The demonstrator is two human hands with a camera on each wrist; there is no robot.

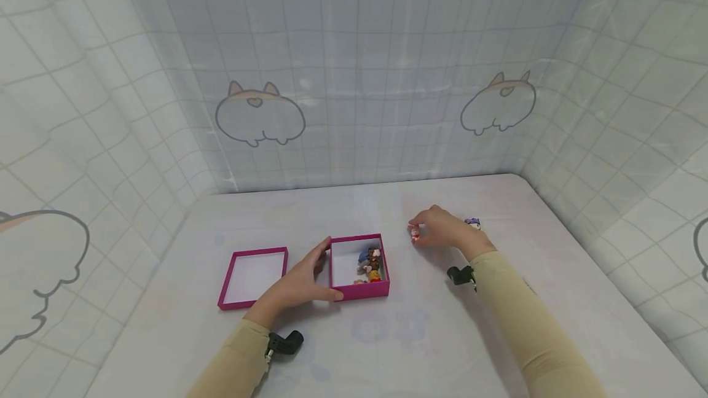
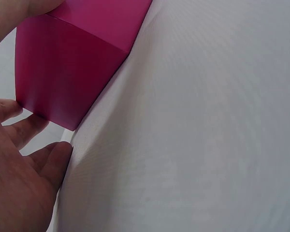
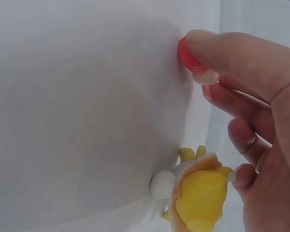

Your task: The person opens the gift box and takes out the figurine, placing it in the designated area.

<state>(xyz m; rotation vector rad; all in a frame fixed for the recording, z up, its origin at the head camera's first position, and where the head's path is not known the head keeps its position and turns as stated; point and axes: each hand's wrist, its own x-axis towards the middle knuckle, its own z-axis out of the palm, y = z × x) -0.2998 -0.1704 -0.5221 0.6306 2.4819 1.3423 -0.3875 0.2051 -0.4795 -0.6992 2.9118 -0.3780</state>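
Observation:
My left hand [image 1: 298, 284] grips the left side of a magenta box [image 1: 365, 291], thumb at its front corner and fingers at the back one. The left wrist view shows the box's outer walls [image 2: 63, 72] between thumb and fingers. Inside, several small cartoon figurines [image 1: 374, 263] lie bunched along the right side. Further right, my right hand [image 1: 442, 229] pinches a little pink-and-red figurine [image 1: 415, 234] between thumb and fingers, low at the table surface. Close under that hand in the right wrist view is a figurine with a yellow back [image 3: 203, 198].
A shallow magenta lid [image 1: 235, 305] with a white inside lies left of the box, partly behind my left hand. A purple-and-white figurine [image 1: 473, 223] shows just beyond my right wrist. White cloth covers the table [image 1: 398, 349], and grid-patterned curtains [image 1: 381, 109] hang around it.

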